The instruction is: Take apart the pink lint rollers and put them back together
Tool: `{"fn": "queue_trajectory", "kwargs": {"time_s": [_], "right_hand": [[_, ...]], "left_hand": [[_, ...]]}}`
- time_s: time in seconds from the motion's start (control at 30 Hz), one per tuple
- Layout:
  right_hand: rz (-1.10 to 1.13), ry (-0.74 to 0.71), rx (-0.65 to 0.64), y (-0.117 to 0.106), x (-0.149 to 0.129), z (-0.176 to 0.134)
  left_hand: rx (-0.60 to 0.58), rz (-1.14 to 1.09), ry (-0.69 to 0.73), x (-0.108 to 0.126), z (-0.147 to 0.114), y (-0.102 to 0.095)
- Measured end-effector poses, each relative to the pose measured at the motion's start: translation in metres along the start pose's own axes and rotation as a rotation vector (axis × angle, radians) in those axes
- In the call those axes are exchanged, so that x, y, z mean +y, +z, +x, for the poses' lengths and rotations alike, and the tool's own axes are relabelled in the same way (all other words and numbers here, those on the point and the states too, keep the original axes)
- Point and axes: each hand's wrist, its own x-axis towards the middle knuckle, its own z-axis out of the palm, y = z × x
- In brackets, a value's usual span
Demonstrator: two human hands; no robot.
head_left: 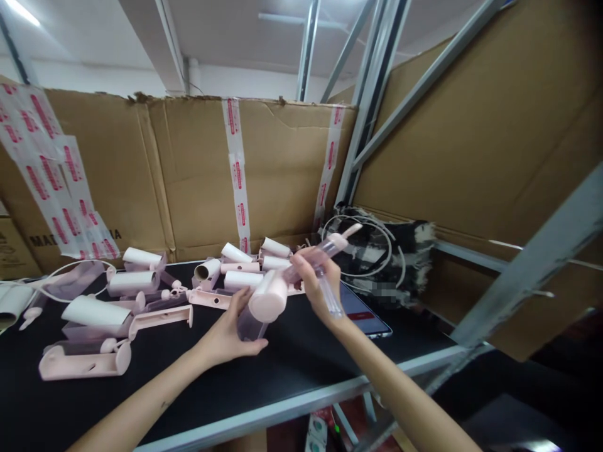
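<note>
My left hand (233,333) is closed round a translucent case (249,325), thumb stretched along its near side. A pale pink, round-ended roller piece (269,295) lies over this case, tilted, its end facing me. My right hand (320,279) grips a translucent tube (325,248) with a pink collar and a thin pale stick pointing up to the right. Another clear strip (330,295) hangs down along the right palm. Both hands are close together above the black table (226,389); the right fingertips are partly hidden behind the roller piece.
Several white paper rolls (97,312) in translucent cases and pink holders (85,364) lie across the left and back of the table. A phone (365,314) lies at right, beside dark patterned cloth (405,251) and a white cable. Taped cardboard (193,169) and metal posts enclose the back.
</note>
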Motion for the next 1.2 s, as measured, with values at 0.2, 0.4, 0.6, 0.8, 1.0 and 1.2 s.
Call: {"fn": "queue_trajectory", "kwargs": {"time_s": [0.2,0.4,0.6,0.8,1.0,1.2], "right_hand": [[0.039,-0.224,-0.220,-0.015,-0.014,-0.015],[-0.134,-0.558,-0.779,-0.010,-0.003,-0.016],[-0.215,-0.423,-0.583,-0.006,0.016,0.028],[0.216,-0.196,-0.658,0.024,0.003,0.002],[0.030,-0.247,-0.721,0.022,-0.005,-0.018],[0.021,-0.308,-0.673,0.014,-0.010,-0.015]], "left_hand": [[-0.003,-0.357,-0.057,0.021,0.004,-0.034],[0.137,-0.443,-0.235,0.044,0.007,-0.047],[0.209,-0.224,-0.237,0.048,0.008,-0.054],[0.172,0.048,-0.156,0.047,0.009,-0.050],[0.153,0.159,-0.187,0.047,0.008,-0.044],[0.144,0.146,-0.226,0.046,0.008,-0.042]]}}
